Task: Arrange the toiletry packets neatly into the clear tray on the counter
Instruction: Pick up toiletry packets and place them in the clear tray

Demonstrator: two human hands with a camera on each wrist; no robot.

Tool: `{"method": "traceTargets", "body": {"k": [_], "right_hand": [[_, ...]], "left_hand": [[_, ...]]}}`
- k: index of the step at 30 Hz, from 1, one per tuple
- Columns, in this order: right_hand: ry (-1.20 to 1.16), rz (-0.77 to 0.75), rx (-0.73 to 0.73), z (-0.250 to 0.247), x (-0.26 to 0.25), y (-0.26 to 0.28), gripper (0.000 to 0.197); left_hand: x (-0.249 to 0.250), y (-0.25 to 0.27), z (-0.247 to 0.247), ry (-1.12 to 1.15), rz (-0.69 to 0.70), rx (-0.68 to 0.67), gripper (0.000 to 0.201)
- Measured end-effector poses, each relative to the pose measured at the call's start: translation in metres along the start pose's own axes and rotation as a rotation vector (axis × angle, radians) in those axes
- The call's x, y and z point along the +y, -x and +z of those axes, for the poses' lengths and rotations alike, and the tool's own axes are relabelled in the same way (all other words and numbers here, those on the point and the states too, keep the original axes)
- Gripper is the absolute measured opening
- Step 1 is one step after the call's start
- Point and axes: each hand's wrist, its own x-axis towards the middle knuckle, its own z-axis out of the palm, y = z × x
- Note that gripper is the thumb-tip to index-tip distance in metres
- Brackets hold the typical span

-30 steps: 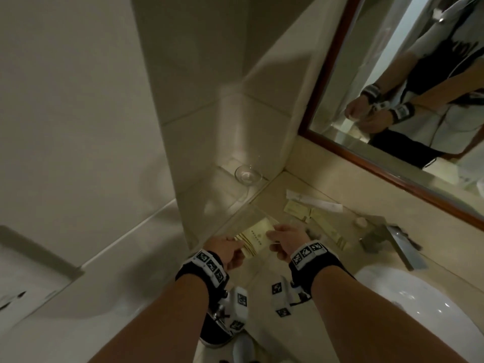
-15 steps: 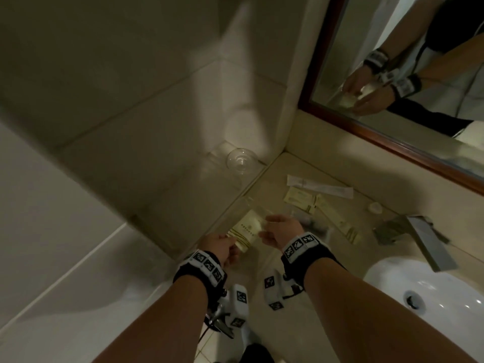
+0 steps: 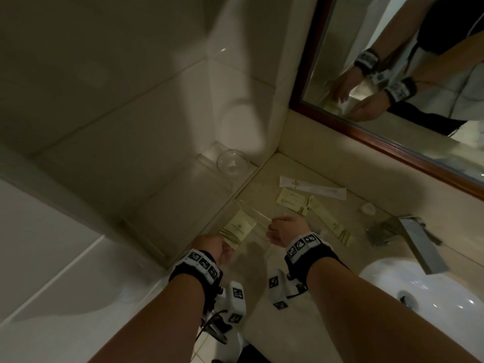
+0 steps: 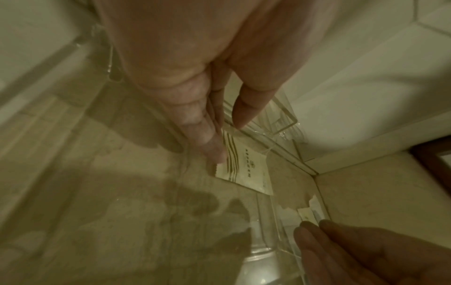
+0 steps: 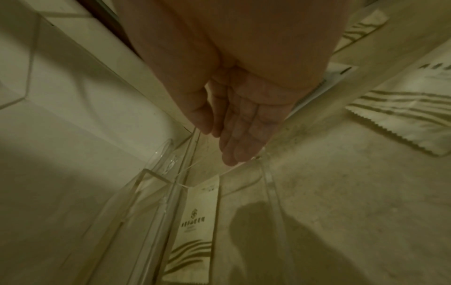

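A clear tray (image 3: pixel 258 214) stands on the counter by the corner wall. One cream packet with olive stripes (image 3: pixel 237 227) lies inside it along its left wall. My left hand (image 3: pixel 225 248) reaches down to the packet's striped near end. In the left wrist view its straight fingertips (image 4: pixel 214 152) rest on that end of the packet (image 4: pixel 246 169). My right hand (image 3: pixel 272 229) hovers at the tray's right side with straight fingers (image 5: pixel 231 150), holding nothing, above the tray wall (image 5: pixel 268 179). Loose on the counter behind lie a long white packet (image 3: pixel 311 187), a square cream packet (image 3: pixel 290 197) and a long cream packet (image 3: pixel 330 221).
A glass bowl (image 3: pixel 232 161) sits on the low ledge beyond the tray. A metal faucet (image 3: pixel 419 244) and a white sink (image 3: pixel 432 292) are at the right. A small white lump (image 3: pixel 368 208) lies near the back wall under the framed mirror (image 3: pixel 392 121).
The packet, held up between both hands a second ago, now lies in the tray. My right hand has let go and drawn off to the right. The head camera has tilted.
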Motion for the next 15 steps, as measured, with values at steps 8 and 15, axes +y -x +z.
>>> {"method": "traceTargets", "body": {"k": [8, 15], "right_hand": [[-0.103, 0.031, 0.118, -0.032, -0.005, 0.023, 0.009], [-0.125, 0.0, 0.25, -0.101, 0.003, 0.068, 0.008]], "left_hand": [[0.017, 0.031, 0.012, 0.009, 0.091, -0.023, 0.031], [0.018, 0.077, 0.067, 0.045, 0.054, -0.155, 0.022]]}}
